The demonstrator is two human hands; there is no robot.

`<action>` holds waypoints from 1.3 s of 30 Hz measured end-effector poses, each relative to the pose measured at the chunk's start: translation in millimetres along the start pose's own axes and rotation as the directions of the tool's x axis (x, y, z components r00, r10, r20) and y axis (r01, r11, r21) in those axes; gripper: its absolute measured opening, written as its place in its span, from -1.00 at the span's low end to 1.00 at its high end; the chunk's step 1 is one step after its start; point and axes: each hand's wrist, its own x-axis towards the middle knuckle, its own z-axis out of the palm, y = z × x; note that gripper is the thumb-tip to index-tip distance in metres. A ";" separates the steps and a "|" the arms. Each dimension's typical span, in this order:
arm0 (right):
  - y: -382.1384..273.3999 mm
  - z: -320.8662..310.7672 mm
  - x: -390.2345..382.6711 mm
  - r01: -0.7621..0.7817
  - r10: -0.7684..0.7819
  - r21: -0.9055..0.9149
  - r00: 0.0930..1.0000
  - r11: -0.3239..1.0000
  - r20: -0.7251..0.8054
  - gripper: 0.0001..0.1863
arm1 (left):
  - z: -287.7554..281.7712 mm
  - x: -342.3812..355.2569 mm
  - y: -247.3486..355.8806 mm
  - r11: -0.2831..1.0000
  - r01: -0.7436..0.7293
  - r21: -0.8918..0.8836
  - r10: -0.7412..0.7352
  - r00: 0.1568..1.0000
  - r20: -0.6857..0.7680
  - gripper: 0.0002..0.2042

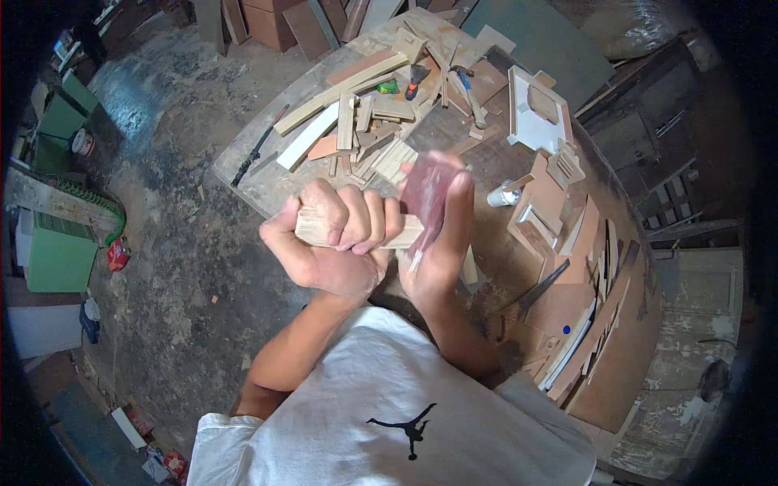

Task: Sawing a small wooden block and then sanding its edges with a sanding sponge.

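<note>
In front of my chest, my left hand (350, 223) is wrapped round a pale, striped wood block (310, 226), with the fingers curled over its top. The block's other end points toward my right hand (452, 235). That hand grips a folded reddish-brown sheet of sandpaper (425, 194), dusted white and pressed against the block's right end. Part of the block is hidden beneath my left fingers and the sheet.
Beyond my hands stands a workbench (243, 158) strewn with wood offcuts (346, 121). A hammer (470, 97), a white container (503, 195) and a shallow white tray-like frame (527, 113) lie on it. A saw (543, 290) rests at right. Green cabinets (61, 251) stand left.
</note>
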 end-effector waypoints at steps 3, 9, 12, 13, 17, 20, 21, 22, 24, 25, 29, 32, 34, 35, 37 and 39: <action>20.0 -9.7 -17.7 0.096 -0.094 -0.056 0.995 0.994 0.037 -0.55 | 5.0 15.0 10.3 1.000 0.016 0.024 -0.017 0.999 0.030 -0.55; 3.9 -1.4 -5.7 -0.001 0.000 0.049 1.000 0.999 0.023 -0.55 | 6.8 7.3 6.1 1.000 -0.017 0.023 0.016 1.000 0.016 -0.55; 3.6 0.3 -9.6 0.037 -0.037 -0.024 0.999 0.999 0.026 -0.54 | 4.9 8.9 7.5 1.000 0.006 0.027 -0.006 1.000 0.008 -0.55; 1.1 -2.0 -2.9 0.016 -0.015 -0.031 0.999 0.999 0.037 -0.53 | 2.2 1.9 4.5 1.000 -0.005 0.014 0.005 1.000 0.012 -0.54; 3.2 0.3 -6.6 -0.026 0.025 0.064 1.000 0.998 0.016 -0.52 | 6.1 0.4 4.3 0.999 -0.024 0.024 0.024 1.000 -0.001 -0.55; 13.7 0.1 -13.2 0.030 -0.030 -0.009 0.999 1.000 0.045 -0.52 | 6.8 12.3 8.9 0.999 -0.035 0.018 0.035 0.999 -0.019 -0.56; 12.6 1.1 -7.9 -0.002 0.002 0.011 1.000 1.000 0.010 -0.53 | 3.4 8.4 4.4 0.999 -0.049 0.018 0.049 0.999 0.015 -0.56; 10.2 1.7 -4.4 -0.037 0.037 0.029 0.999 0.999 -0.027 -0.53 | 1.7 1.9 1.5 0.998 -0.062 0.018 0.061 0.997 0.044 -0.56; 1.2 0.5 1.8 0.031 -0.029 -0.019 0.997 0.999 0.072 -0.54 | 4.7 -4.6 2.2 0.999 -0.035 -0.011 0.035 0.999 -0.005 -0.56; -1.5 2.7 0.3 -0.003 0.002 0.012 0.999 1.000 0.053 -0.55 | 8.5 -2.2 5.0 1.000 -0.024 0.013 0.024 1.000 -0.016 -0.56; 11.3 -3.2 -8.3 0.030 -0.031 0.054 0.999 0.998 0.012 -0.56 | 9.1 -1.4 3.9 0.998 -0.041 0.051 0.038 0.998 0.048 -0.55; 3.3 -7.1 2.9 0.039 -0.038 -0.058 0.999 0.998 0.008 -0.55 | 9.7 -8.4 0.6 0.999 -0.039 0.014 0.038 0.997 0.072 -0.55; -1.3 -8.3 3.1 -0.051 0.053 -0.071 0.998 0.996 0.031 -0.44 | 11.7 -8.7 3.9 1.000 0.006 0.023 -0.008 0.996 0.085 -0.55; 0.0 -3.7 -4.1 -0.055 0.055 0.025 0.998 0.998 0.034 -0.44 | 13.0 -6.0 4.2 1.000 -0.008 -0.008 0.009 0.993 0.119 -0.55; 2.4 -2.7 -3.1 -0.064 0.064 0.033 0.998 0.997 0.007 -0.43 | 8.4 -1.6 3.2 1.000 -0.013 0.023 0.009 0.987 0.160 -0.54; 4.7 -6.9 1.7 -0.066 0.066 0.038 0.998 0.997 0.009 -0.40 | 1.4 0.5 -0.5 0.999 -0.040 0.036 0.031 0.971 0.238 -0.55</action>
